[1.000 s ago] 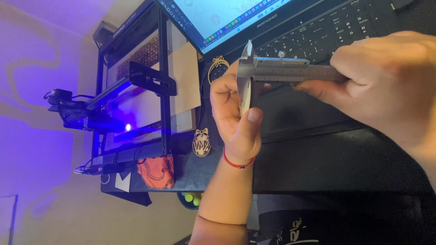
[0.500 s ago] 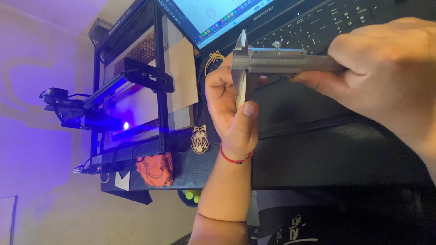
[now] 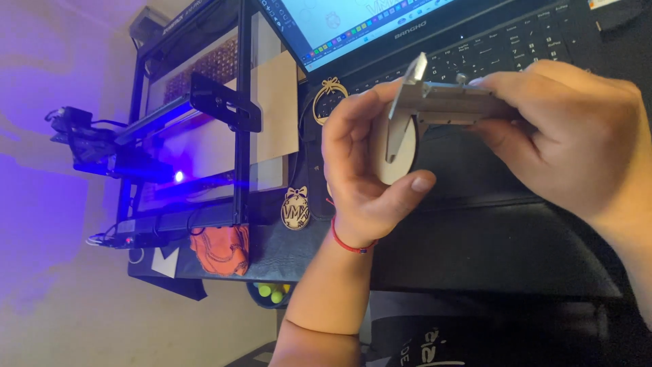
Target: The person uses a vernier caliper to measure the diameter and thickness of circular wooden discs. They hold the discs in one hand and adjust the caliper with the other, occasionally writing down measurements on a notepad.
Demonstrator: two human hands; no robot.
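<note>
My left hand (image 3: 360, 177), with a red string bracelet (image 3: 350, 246) at the wrist, holds a round pale wooden disc (image 3: 401, 160) between thumb and fingers. My right hand (image 3: 570, 136) grips a metal caliper (image 3: 441, 102) by its beam. The caliper's jaws reach down over the face of the disc. Both hands hover above a black laptop (image 3: 516, 34) whose screen is lit.
A black-framed laser engraver (image 3: 224, 102) stands at the left with a blue light (image 3: 178, 177) glowing over a light board. Two cut wooden ornaments (image 3: 296, 208) (image 3: 331, 95) lie beside the laptop. An orange cloth (image 3: 221, 248) and small yellow-green balls (image 3: 270, 293) sit at the desk's edge.
The disc, seen edge-on before, now shows its flat face toward me. The caliper and both hands have shifted slightly right and lower in view.
</note>
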